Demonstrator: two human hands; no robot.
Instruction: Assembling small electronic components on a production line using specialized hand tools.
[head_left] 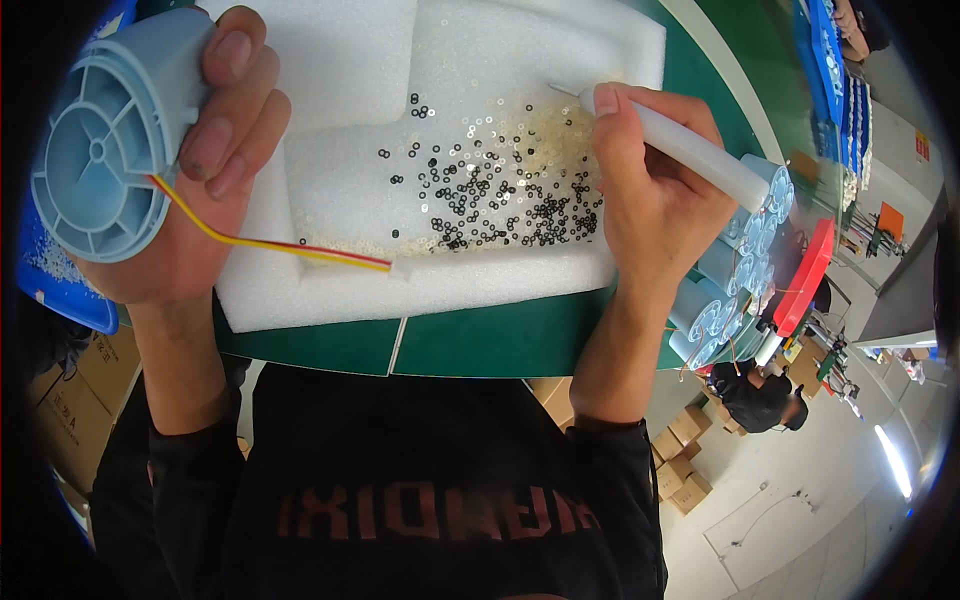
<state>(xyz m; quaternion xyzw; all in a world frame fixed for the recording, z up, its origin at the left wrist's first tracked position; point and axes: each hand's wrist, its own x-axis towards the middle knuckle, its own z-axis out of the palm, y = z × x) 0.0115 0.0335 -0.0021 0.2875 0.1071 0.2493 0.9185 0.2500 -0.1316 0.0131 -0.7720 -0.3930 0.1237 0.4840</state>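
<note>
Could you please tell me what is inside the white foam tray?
Inside the white foam tray, many small black rings and pale rings lie scattered. The right hand covers part of its right side, so what is beneath that hand cannot be seen.

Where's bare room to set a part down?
Green table strip between foam tray and shirt. Foam slab right of the left hand looks bare too. Crowded: the tray's near right, thick with black rings, and beyond the right hand, packed with blue cups.
</note>
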